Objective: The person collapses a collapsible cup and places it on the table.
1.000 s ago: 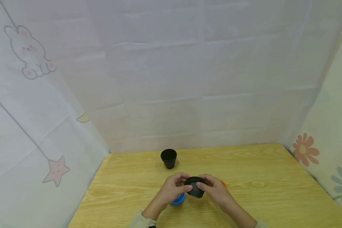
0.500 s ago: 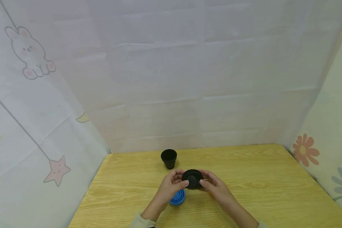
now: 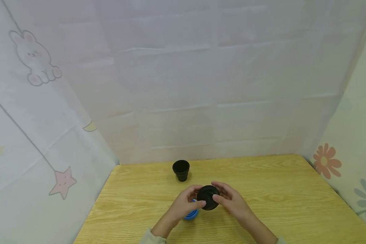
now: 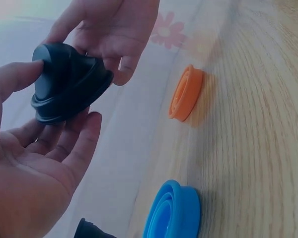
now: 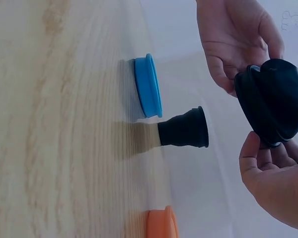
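Both hands hold a black collapsible silicone cup [image 3: 208, 198], partly folded, with a dented, lopsided base bulging out of its round rim. My left hand [image 3: 184, 204] grips its left side, thumb on the near face and fingers behind. On the right side my right hand [image 3: 234, 203] pinches it, the thumb pressing near the middle. In the left wrist view the cup [image 4: 67, 84] is held above the table. Just under the left hand lies a flattened blue collapsible cup [image 3: 191, 214], partly covered. A flattened orange one [image 4: 187, 94] shows in the wrist views, hidden in the head view.
A second black cup [image 3: 181, 170], fully extended, stands upright toward the back of the wooden table [image 3: 271, 183]. A pale cloth backdrop [image 3: 177, 84] rises behind the table's far edge, with printed cloth at both sides.
The hands have turned the held black cup: its base bulged toward the near side, then its face tipped up, and now it sits slightly lower. The extended black cup has stayed put.
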`<action>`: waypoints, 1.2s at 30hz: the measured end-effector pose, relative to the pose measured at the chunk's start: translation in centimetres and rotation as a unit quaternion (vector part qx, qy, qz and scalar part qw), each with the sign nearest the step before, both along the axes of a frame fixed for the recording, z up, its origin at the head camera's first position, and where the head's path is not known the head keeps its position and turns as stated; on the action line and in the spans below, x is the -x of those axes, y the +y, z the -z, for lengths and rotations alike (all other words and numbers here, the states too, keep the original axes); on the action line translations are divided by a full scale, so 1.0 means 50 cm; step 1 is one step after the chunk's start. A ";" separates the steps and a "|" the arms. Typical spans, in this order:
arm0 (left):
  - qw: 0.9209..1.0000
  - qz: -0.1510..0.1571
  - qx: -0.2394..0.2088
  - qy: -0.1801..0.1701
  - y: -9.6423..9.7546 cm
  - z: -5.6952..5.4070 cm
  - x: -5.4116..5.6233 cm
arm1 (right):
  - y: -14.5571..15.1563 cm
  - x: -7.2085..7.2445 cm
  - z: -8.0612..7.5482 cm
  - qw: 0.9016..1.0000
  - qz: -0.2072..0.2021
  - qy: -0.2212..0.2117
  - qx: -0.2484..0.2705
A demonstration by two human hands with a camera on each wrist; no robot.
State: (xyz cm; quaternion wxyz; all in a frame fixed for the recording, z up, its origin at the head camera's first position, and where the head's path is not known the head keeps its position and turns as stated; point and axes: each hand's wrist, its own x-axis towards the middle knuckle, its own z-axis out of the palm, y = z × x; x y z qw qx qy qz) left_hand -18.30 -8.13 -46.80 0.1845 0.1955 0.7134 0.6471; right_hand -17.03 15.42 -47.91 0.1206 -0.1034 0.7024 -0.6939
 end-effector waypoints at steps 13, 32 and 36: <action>1.000 -0.014 -0.023 0.009 -0.001 0.010 0.006 | 0.000 -0.004 0.003 1.000 0.010 0.021 -0.002; 1.000 -0.015 0.016 0.013 -0.004 0.001 0.003 | -0.003 -0.006 -0.001 0.995 -0.037 0.085 -0.030; 1.000 -0.022 0.017 -0.008 0.002 0.002 0.002 | -0.002 -0.007 0.001 0.992 -0.056 0.100 -0.048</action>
